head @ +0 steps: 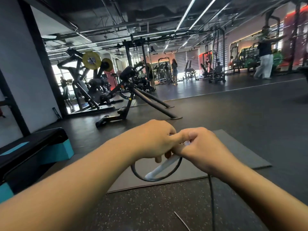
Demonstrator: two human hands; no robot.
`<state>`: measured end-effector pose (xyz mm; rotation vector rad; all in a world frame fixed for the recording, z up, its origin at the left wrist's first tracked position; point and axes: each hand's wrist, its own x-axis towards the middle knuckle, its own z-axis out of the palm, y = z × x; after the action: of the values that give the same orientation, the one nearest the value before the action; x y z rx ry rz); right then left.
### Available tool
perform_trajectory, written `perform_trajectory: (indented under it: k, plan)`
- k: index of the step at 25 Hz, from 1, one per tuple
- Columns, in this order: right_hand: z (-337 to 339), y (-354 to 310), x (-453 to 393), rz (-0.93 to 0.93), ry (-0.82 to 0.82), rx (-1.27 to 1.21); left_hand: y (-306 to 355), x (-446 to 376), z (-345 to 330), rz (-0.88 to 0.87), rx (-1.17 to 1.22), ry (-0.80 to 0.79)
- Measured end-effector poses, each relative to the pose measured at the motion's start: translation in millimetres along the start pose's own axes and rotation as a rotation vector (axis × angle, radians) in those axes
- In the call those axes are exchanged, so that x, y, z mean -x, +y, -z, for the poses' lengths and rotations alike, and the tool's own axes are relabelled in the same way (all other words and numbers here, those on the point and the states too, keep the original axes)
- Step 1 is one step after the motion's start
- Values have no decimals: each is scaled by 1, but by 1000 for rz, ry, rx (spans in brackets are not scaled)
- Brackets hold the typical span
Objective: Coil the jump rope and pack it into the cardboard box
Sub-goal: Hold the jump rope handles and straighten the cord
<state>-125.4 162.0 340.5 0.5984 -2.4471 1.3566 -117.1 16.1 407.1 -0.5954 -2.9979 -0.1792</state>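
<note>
Both my hands' fingers (160, 160) pinch the thin black jump rope (175, 169) with white plastic handle (160, 169); I keep loops even below them.

The jump rope (173, 170) has a thin black cord and a white handle (160, 169). The handle slants down to the left, its upper end hidden. One black loop curves round the handle's lower end, above a grey mat (233, 157). A further strand of cord hangs straight down toward the speckled floor
</note>
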Motion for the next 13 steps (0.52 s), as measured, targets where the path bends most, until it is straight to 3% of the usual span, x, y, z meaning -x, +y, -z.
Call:
perform_trajectory:
  k: [5, 13]
  plan:
    - [5, 11, -2, 48, 28, -65, -15, 2, -19, -8, 187, 88]
    - [2, 10, -1, 69, 0, -293, -22, 3, -19, -71, 461, 15]
